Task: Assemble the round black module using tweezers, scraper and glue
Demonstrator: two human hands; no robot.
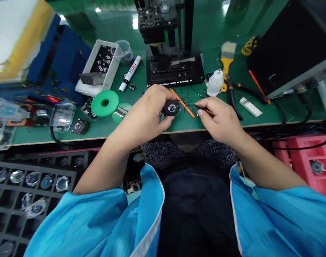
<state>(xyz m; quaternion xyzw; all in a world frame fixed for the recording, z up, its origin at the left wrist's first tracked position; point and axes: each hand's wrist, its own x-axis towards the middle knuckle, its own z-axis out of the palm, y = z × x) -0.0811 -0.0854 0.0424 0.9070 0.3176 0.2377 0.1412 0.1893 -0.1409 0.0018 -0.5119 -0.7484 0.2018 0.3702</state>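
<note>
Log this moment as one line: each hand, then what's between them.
left hand: holding round black part | right hand: holding slim dark tool | between: orange stick on green worktop

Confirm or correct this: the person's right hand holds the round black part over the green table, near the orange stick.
Wrong hand: the head view shows the left hand holding the round black part. It is indeed over the green table, near the orange stick.
</note>
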